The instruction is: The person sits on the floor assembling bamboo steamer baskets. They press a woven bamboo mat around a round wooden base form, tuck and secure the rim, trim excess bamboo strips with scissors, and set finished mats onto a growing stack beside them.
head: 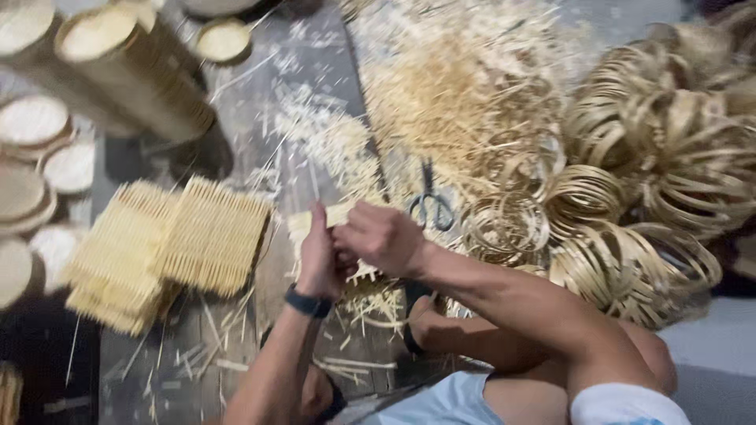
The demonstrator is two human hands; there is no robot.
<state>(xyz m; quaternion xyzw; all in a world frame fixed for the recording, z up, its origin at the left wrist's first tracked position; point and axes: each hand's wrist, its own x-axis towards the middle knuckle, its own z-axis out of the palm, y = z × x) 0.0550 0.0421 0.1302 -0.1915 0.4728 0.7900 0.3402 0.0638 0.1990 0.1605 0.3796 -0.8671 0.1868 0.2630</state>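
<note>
Right at the middle of the scene both hands meet on one small woven bamboo mat (346,228), a pale piece of thin slats held just above the wooden floor (260,102). The left hand (319,256), with a dark band (307,303) at the wrist, stands upright on the mat's left side, its fingers closed together against the slats. The right hand (378,236) comes in from the right, its forearm running down to the near right, and its fingers are curled and pinched on the mat's upper edge. Neither hand is spread; both grip the same piece, touching each other over it. The mat lies between the two hands, its long axis running roughly left to right, with part of its left end and ragged lower edge showing past the fingers. How tightly either hand presses cannot be told through the blur.

Just beyond the right hand, a little farther away, a pair of scissors (431,205) lies on the floor, handles toward the person; the right hand is the nearer one to it. To the left, well apart from the hands, sits a stack of finished mats (169,244). Loose bamboo slivers (449,94) are heaped at the far side, and coiled bamboo hoops (654,173) pile up on the right. Round bamboo steamer stacks (126,71) stand at the far left. Short offcuts (370,303) litter the floor beneath the hands.
</note>
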